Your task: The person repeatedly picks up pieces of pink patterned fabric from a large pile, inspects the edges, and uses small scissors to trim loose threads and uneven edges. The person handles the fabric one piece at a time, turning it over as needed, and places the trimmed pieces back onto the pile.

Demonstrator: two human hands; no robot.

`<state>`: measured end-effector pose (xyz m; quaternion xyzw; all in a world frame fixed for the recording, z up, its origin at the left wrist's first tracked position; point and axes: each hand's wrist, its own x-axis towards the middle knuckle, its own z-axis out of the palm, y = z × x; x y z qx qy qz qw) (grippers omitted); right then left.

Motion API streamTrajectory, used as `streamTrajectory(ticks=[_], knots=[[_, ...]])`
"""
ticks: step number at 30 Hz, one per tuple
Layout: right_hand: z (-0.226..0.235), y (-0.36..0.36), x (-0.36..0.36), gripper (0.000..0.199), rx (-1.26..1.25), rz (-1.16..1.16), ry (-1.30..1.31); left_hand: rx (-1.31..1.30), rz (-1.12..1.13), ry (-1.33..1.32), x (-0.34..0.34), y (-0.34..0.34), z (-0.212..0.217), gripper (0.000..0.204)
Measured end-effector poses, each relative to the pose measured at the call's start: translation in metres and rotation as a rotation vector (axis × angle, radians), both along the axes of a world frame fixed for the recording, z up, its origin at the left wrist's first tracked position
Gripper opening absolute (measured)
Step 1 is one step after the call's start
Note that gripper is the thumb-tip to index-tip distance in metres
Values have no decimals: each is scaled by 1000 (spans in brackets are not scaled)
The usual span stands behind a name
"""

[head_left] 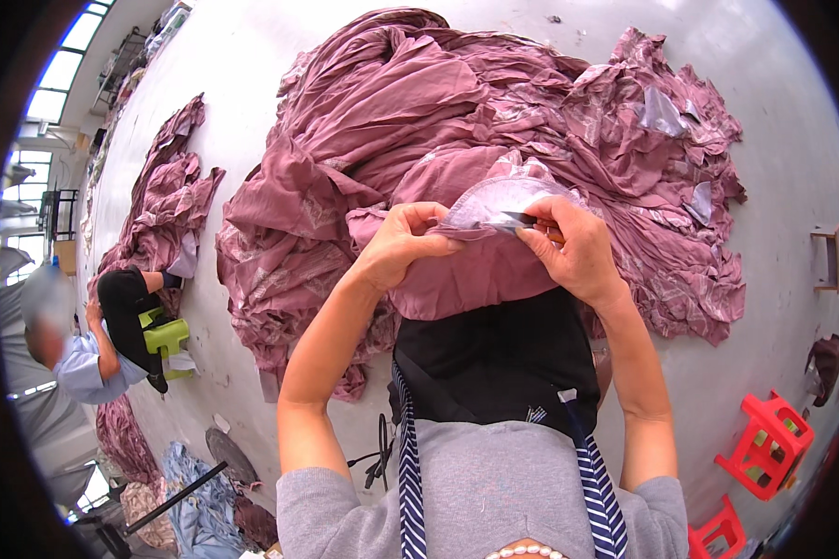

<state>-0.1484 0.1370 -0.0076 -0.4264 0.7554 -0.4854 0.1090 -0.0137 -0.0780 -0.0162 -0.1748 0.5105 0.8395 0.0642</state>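
Note:
Over my lap lies a piece of dusty pink fabric (480,279), with a curved whitish, semi-sheer section (494,198) raised along its upper edge. My left hand (403,244) pinches the left end of that edge between thumb and fingers. At the other end, my right hand (573,250) is closed around a small dark pointed tool (520,220), its tip against the whitish section; the fingers hide most of it, so its exact kind is unclear. The held piece runs into a large heap of the same pink fabric (382,102) spread on the floor in front of me.
To the left, another person (103,349) sits on a green stool (166,337) beside more pink fabric (158,196). Blue cloth (200,508) and a black bar (177,497) are at lower left. Red plastic stools (764,445) stand at right, near a small wooden frame (827,259).

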Motion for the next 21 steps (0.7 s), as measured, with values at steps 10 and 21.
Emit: streamTrajectory(ticks=[10, 21], knots=[[-7, -13, 6, 24, -85, 84, 62, 16, -26, -24, -1, 3, 7, 21], [17, -15, 9, 23, -137, 27, -14, 0, -41, -28, 2, 2, 8, 21]])
